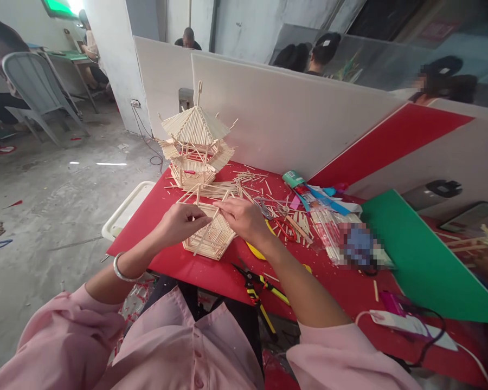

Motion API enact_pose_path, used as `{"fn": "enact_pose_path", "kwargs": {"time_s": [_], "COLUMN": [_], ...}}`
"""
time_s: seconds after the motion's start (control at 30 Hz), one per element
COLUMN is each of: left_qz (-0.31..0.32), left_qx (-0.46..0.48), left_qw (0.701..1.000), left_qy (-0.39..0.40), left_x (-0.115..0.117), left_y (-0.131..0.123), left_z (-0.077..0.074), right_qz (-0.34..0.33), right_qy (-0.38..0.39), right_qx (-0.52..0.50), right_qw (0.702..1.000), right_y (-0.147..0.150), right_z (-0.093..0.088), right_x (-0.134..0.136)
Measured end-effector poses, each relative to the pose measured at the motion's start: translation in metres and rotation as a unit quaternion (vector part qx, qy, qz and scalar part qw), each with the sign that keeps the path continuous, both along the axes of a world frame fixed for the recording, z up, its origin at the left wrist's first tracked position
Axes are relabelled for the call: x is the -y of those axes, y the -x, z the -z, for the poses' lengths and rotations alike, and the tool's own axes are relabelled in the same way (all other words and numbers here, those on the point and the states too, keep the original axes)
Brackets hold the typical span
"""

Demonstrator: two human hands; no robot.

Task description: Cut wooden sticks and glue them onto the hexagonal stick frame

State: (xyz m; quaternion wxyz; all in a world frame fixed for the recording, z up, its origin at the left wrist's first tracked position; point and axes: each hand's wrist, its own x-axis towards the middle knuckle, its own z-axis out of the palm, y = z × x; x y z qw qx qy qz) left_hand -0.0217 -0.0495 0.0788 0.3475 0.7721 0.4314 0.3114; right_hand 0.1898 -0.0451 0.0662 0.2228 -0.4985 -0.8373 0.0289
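My left hand (183, 221) is closed, its fingertips pinched against a thin wooden stick (202, 241) that slants over a hexagonal base of wooden sticks (217, 238). On the same stick's upper end, my right hand (244, 218) closes thumb and fingers. Parts of both fingertips are hidden. The base lies on a red table (166, 257), with a few sticks standing up at its far side. Just behind it stands a pagoda model of sticks (197, 135), with a pointed roof and a lower flared tier.
Yellow-and-black cutters (260, 292) lie at the table's front edge. Loose sticks (250, 179), red-handled pliers (287, 230) and bagged sticks (327, 230) spread to the right. A green board (427, 265) and white partition (268, 114) border the table. Other people sit beyond.
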Motion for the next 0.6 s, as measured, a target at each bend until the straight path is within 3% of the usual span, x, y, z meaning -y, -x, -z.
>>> {"fn": "enact_pose_path", "kwargs": {"time_s": [0.23,0.43,0.6], "left_qz": [-0.029,-0.005,-0.035], "left_qx": [-0.057,-0.162,-0.204], "left_qw": [0.998,0.985,0.977], "left_qy": [0.012,0.057,0.052], "left_x": [-0.021,-0.033,-0.035], "left_y": [-0.002,-0.008,-0.011], "left_z": [0.005,-0.004,-0.006], "right_qz": [0.045,0.059,0.058], "right_qy": [0.005,0.007,0.012], "right_qx": [0.039,0.065,0.081], "right_qw": [0.998,0.996,0.995], "right_y": [-0.005,-0.004,-0.002], "right_z": [0.007,0.012,0.013], "right_x": [-0.021,-0.032,-0.033]}}
